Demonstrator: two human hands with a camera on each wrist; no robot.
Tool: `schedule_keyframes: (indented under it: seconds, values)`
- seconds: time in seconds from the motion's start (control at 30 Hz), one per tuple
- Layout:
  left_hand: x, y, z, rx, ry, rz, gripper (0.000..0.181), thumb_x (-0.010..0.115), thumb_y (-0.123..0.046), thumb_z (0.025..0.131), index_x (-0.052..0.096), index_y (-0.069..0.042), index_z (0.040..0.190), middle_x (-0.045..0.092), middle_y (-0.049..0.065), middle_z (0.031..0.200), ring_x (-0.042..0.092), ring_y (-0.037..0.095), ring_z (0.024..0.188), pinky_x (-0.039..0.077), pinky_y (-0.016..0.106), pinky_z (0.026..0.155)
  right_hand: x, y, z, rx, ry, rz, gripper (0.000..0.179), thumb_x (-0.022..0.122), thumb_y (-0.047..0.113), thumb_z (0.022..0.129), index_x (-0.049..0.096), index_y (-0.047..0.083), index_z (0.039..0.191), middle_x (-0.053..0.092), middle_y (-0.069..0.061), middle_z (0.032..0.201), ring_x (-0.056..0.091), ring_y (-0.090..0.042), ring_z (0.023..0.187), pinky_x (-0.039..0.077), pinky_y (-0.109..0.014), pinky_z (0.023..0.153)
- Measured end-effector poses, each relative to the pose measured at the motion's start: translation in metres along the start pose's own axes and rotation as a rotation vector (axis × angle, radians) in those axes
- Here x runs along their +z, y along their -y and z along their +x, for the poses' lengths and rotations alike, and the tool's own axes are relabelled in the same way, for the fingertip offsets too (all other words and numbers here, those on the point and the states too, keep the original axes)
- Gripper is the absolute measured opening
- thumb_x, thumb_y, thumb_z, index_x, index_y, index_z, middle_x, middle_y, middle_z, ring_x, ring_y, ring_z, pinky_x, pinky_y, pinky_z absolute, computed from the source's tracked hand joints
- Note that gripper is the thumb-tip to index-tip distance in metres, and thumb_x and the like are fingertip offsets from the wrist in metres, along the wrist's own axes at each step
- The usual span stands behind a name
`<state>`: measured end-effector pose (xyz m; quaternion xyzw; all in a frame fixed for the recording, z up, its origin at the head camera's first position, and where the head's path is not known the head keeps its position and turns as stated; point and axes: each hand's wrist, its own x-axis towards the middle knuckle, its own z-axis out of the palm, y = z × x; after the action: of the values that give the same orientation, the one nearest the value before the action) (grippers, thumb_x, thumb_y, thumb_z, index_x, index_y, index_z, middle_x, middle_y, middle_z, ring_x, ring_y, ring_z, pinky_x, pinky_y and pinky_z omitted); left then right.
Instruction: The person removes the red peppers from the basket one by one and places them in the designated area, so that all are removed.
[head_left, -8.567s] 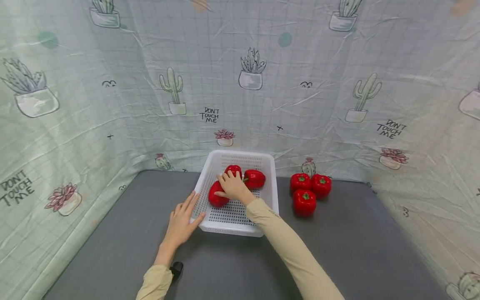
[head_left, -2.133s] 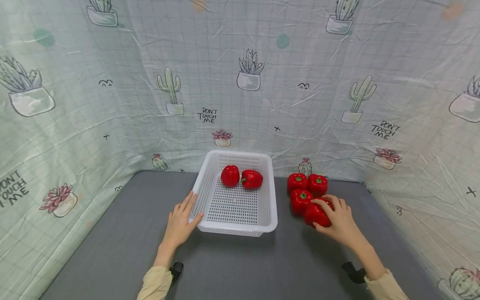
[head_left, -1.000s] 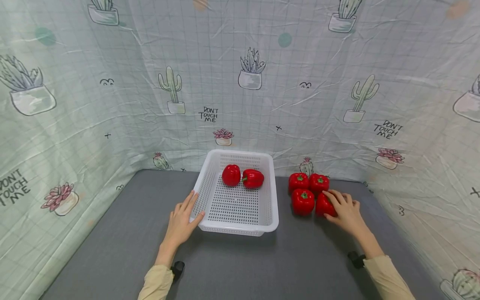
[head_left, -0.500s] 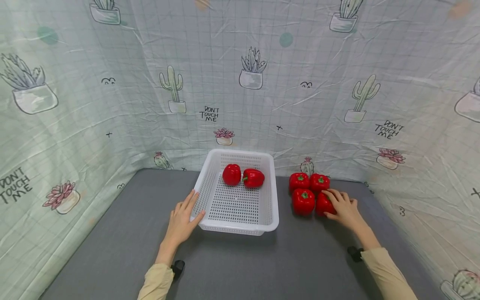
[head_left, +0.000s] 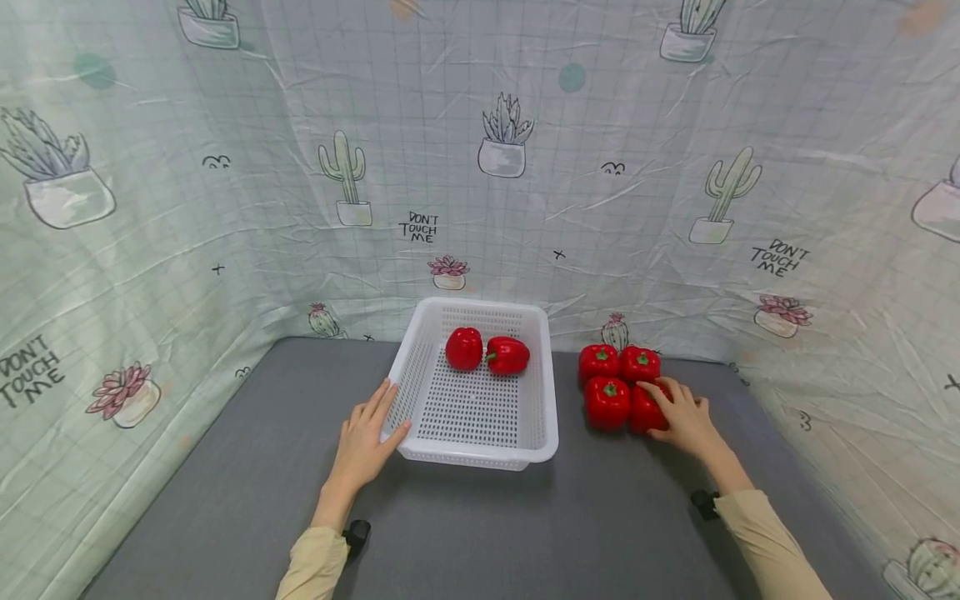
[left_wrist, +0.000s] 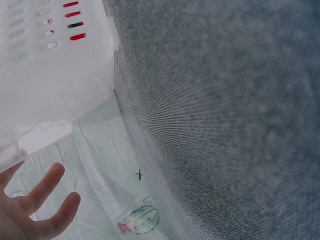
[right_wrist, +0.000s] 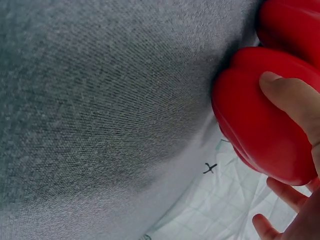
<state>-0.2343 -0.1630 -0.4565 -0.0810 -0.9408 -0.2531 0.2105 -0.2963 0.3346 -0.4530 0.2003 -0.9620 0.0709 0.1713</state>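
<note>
A white plastic basket [head_left: 468, 458] with perforated sides stands mid-table, holding two red bell peppers, one upright [head_left: 464, 349] and one on its side [head_left: 507, 356]. My left hand [head_left: 362, 446] rests along its left rim, fingers straight and spread, thumb by the front corner. Right of the basket, my right hand [head_left: 686, 421] grips a red bell pepper [head_left: 645, 410], its thumb on the near side. That pepper sits on the table in the right wrist view [right_wrist: 255, 120], right beside another bell pepper [head_left: 607, 403], and my fingers partly cover its top.
Two more bell peppers, a left one [head_left: 599, 364] and a right one [head_left: 641, 363], stand upright behind, completing a tight block. The grey table [head_left: 480, 533] ends at a printed cactus curtain [head_left: 555, 208] along the back and sides.
My right hand has taken a bell pepper out of the basket and set it beside the other peppers on the table. Lately it shifts slightly left. My left hand stays still.
</note>
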Motion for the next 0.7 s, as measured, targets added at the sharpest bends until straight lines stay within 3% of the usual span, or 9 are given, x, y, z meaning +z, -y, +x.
schedule_keyframes:
  seconds: [0.2, 0.7]
  values:
    - [-0.0008, -0.0011, 0.0004, -0.005, -0.001, -0.004, 0.062, 0.056, -0.038, 0.084, 0.035, -0.016, 0.138, 0.032, 0.005, 0.145, 0.043, 0.03, 0.109, 0.032, 0.043, 0.075, 0.0021, -0.0022, 0.0023, 0.043, 0.053, -0.01, 0.077, 0.078, 0.022, 0.065, 0.037, 0.017, 0.129, 0.033, -0.02, 0.126, 0.035, -0.044, 0.105, 0.027, -0.059, 0.072]
    - [-0.0015, -0.0015, -0.0001, -0.007, 0.001, -0.008, 0.063, 0.057, -0.036, 0.083, 0.035, -0.016, 0.138, 0.032, 0.005, 0.145, 0.042, 0.03, 0.108, 0.032, 0.042, 0.073, 0.0078, -0.0029, 0.0071, 0.071, 0.022, -0.041, 0.078, 0.077, 0.026, 0.067, 0.033, 0.019, 0.131, 0.033, -0.027, 0.122, 0.032, -0.046, 0.104, 0.029, -0.061, 0.071]
